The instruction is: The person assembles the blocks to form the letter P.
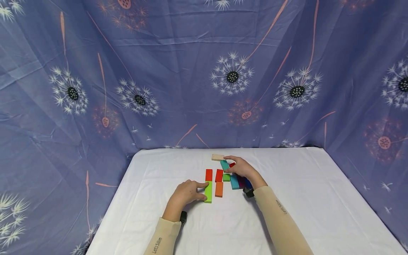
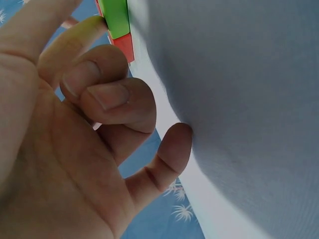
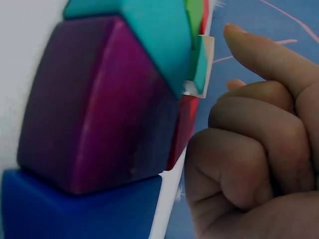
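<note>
In the head view, my left hand (image 1: 187, 191) is at a long light green block (image 1: 208, 193), with thumb and index finger on it. The left wrist view shows a fingertip against the green block (image 2: 115, 17), the other fingers loosely bent. A red block (image 1: 208, 174) lies at its far end. My right hand (image 1: 241, 167) is over a teal block (image 1: 224, 165), which meets a pale wooden block (image 1: 217, 157). In the right wrist view, the visible fingertips stand clear of the teal block (image 3: 200, 69); the lower fingers are curled.
Between the hands lie another red block (image 1: 219, 175), an orange block (image 1: 219, 189) and a small green block (image 1: 226, 177). A second teal block (image 1: 234, 182), a purple block (image 3: 99, 109) and a blue block (image 3: 79, 206) sit beside the right wrist. White cloth (image 1: 153, 177) covers the table.
</note>
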The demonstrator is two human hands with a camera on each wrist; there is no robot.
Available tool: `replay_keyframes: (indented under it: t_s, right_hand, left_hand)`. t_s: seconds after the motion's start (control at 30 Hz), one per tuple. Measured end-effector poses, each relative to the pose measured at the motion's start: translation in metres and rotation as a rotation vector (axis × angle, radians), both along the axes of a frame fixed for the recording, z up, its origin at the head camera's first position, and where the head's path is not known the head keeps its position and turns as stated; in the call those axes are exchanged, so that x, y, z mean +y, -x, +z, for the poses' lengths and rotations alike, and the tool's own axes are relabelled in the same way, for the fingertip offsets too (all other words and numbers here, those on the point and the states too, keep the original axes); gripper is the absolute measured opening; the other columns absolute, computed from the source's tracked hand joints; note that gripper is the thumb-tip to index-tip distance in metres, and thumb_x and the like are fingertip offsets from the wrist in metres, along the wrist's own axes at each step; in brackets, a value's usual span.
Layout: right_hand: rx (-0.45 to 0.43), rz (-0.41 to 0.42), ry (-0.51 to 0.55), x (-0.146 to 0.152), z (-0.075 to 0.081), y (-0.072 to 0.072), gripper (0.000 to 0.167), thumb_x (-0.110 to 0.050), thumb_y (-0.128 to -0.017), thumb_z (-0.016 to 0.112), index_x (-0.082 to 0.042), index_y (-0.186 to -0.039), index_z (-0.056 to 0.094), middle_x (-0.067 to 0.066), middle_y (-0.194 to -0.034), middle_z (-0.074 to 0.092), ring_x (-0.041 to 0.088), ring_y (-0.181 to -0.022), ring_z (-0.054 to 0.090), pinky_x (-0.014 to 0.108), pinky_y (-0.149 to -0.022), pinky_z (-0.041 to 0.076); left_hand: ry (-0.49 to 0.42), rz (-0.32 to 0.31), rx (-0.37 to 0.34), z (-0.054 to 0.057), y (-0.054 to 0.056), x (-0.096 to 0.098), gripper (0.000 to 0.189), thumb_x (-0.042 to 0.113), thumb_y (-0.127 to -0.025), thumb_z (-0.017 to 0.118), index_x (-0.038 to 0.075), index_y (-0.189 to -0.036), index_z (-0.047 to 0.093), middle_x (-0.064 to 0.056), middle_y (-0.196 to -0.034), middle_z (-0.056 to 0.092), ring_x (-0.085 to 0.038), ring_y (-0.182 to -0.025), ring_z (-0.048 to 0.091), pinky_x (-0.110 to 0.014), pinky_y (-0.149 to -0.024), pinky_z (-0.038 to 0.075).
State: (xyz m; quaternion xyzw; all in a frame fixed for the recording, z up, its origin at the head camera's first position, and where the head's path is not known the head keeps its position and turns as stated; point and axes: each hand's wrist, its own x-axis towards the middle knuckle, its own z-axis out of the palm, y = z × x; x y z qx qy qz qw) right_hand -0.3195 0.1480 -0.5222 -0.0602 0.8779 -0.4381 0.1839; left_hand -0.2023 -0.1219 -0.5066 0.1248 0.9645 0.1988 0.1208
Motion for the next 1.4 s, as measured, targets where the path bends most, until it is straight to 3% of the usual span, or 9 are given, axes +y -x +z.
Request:
replay_keyframes:
  t_s: [0.03, 0.1, 0.4, 0.7, 1.0, 1.13, 1.27, 1.33, 1.4]
  right_hand:
    - [-0.005, -0.001, -0.021, 0.000, -0.001, 0.001, 0.068, -0.024, -0.092, 0.082, -0.029, -0.154, 0.057, 0.020, -0.156, 0.051, 0.034, -0.113, 0.057, 0.049, -0.096, 0.050]
    - [-0.022, 0.004, -0.045, 0.001, -0.003, 0.001, 0.069, -0.025, -0.091, 0.083, -0.029, -0.154, 0.057, 0.021, -0.154, 0.052, 0.035, -0.116, 0.057, 0.046, -0.091, 0.052]
    - [-0.055, 0.008, -0.004, 0.001, -0.003, 0.005, 0.073, -0.017, -0.092, 0.080, -0.024, -0.159, 0.052, 0.022, -0.137, 0.056, 0.023, -0.076, 0.050, 0.031, -0.062, 0.041]
    - [-0.100, -0.006, -0.025, -0.001, -0.003, 0.012, 0.076, -0.012, -0.091, 0.077, -0.024, -0.160, 0.049, 0.019, -0.116, 0.062, 0.015, -0.050, 0.030, 0.028, -0.051, 0.032]
    - [-0.069, -0.052, -0.041, -0.005, -0.003, 0.009, 0.068, -0.015, -0.090, 0.081, -0.019, -0.153, 0.056, 0.020, -0.136, 0.058, 0.015, -0.053, 0.030, 0.029, -0.052, 0.031]
    - [-0.079, -0.078, -0.002, -0.003, -0.006, 0.008, 0.069, -0.016, -0.088, 0.083, -0.019, -0.151, 0.057, 0.010, -0.101, 0.063, 0.015, -0.051, 0.028, 0.029, -0.050, 0.030]
    - [-0.093, -0.082, 0.038, -0.001, -0.007, 0.007, 0.071, -0.016, -0.089, 0.083, -0.019, -0.153, 0.054, -0.001, -0.062, 0.046, 0.014, -0.048, 0.028, 0.029, -0.049, 0.030]
    - [-0.074, -0.082, 0.054, 0.000, -0.005, 0.006, 0.071, -0.016, -0.089, 0.083, -0.017, -0.154, 0.053, 0.000, -0.064, 0.044, 0.015, -0.050, 0.031, 0.030, -0.050, 0.031]
    - [-0.032, -0.083, 0.065, 0.001, -0.002, 0.006, 0.071, -0.018, -0.089, 0.083, -0.016, -0.154, 0.053, 0.005, -0.078, 0.055, 0.017, -0.054, 0.037, 0.032, -0.055, 0.035]
  left_hand:
    - [-0.004, 0.000, 0.001, 0.000, 0.000, 0.000, 0.063, 0.042, -0.082, 0.090, 0.035, -0.141, 0.070, -0.014, -0.129, 0.076, -0.016, -0.084, 0.058, -0.036, -0.075, 0.053]
    - [-0.008, -0.002, 0.002, -0.001, 0.001, 0.000, 0.063, 0.043, -0.082, 0.091, 0.035, -0.141, 0.070, -0.014, -0.130, 0.076, -0.016, -0.084, 0.058, -0.036, -0.075, 0.053]
    - [-0.002, 0.001, 0.004, 0.000, 0.003, 0.001, 0.063, 0.044, -0.082, 0.090, 0.036, -0.141, 0.070, -0.013, -0.129, 0.076, -0.015, -0.080, 0.052, -0.033, -0.071, 0.048]
    - [0.003, 0.002, 0.004, 0.000, 0.003, 0.001, 0.064, 0.043, -0.082, 0.090, 0.036, -0.142, 0.069, -0.011, -0.125, 0.077, -0.016, -0.082, 0.053, -0.033, -0.072, 0.048]
    - [0.007, 0.007, -0.001, 0.000, 0.002, 0.000, 0.063, 0.043, -0.083, 0.089, 0.036, -0.142, 0.069, -0.011, -0.126, 0.077, -0.016, -0.082, 0.053, -0.035, -0.074, 0.050]
    - [-0.001, 0.006, 0.003, -0.001, 0.002, -0.001, 0.063, 0.043, -0.083, 0.090, 0.035, -0.142, 0.069, -0.012, -0.127, 0.077, -0.015, -0.083, 0.055, -0.035, -0.075, 0.050]
    - [-0.012, 0.006, 0.006, -0.001, 0.002, -0.001, 0.063, 0.042, -0.082, 0.091, 0.034, -0.141, 0.070, -0.012, -0.125, 0.077, -0.015, -0.081, 0.053, -0.033, -0.072, 0.048]
    - [-0.016, 0.010, -0.001, -0.001, 0.001, 0.000, 0.064, 0.042, -0.081, 0.091, 0.035, -0.141, 0.070, -0.012, -0.120, 0.078, -0.015, -0.078, 0.050, -0.032, -0.069, 0.044]
    - [-0.018, 0.011, -0.003, -0.001, 0.002, 0.001, 0.064, 0.042, -0.081, 0.092, 0.035, -0.140, 0.070, -0.012, -0.119, 0.078, -0.015, -0.076, 0.048, -0.031, -0.067, 0.042]
